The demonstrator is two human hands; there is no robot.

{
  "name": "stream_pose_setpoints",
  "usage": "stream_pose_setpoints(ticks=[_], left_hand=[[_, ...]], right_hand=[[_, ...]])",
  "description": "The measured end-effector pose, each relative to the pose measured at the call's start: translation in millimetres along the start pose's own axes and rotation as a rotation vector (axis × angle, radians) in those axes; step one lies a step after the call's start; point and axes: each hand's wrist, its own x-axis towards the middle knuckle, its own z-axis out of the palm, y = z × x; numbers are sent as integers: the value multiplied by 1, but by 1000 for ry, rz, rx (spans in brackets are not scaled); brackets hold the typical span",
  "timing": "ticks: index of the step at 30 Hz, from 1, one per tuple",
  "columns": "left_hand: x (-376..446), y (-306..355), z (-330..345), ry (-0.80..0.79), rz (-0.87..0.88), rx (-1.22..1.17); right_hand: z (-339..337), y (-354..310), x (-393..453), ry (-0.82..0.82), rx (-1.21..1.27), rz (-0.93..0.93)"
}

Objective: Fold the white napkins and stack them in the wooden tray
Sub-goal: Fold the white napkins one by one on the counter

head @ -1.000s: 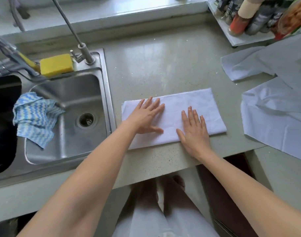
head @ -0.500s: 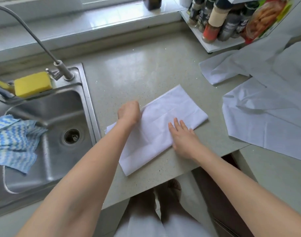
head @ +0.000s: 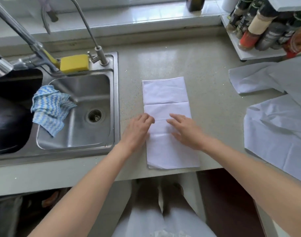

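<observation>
Resting left hand (head: 137, 130), right hand (head: 185, 132) loosely spread on folded napkin (head: 166, 94) | bottle labels unreadable

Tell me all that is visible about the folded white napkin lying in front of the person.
The folded napkin is plain white cloth, folded into a long narrow rectangle. Its long side runs away from the person, and its near short edge lies close to the counter's front edge. Several faint crease lines cross it. It lies flat on the speckled counter, to the right of the steel sink. The left hand rests at its left edge, and the right hand lies on its middle with straight fingers. The layers at its near left corner look slightly uneven.
</observation>
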Motion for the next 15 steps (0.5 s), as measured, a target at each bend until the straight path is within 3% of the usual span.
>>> stream_pose_setpoints(ticks=[2, 5, 15], left_hand=[[-6, -2, 3, -142, 179, -20], [-20, 1, 10, -195, 131, -217], [-36, 5, 6, -277, 23, -268]], right_hand=[[9, -17, -32, 45, 42, -180], [26, -37, -62, 16, 32, -334], [44, -54, -68, 64, -8, -280]])
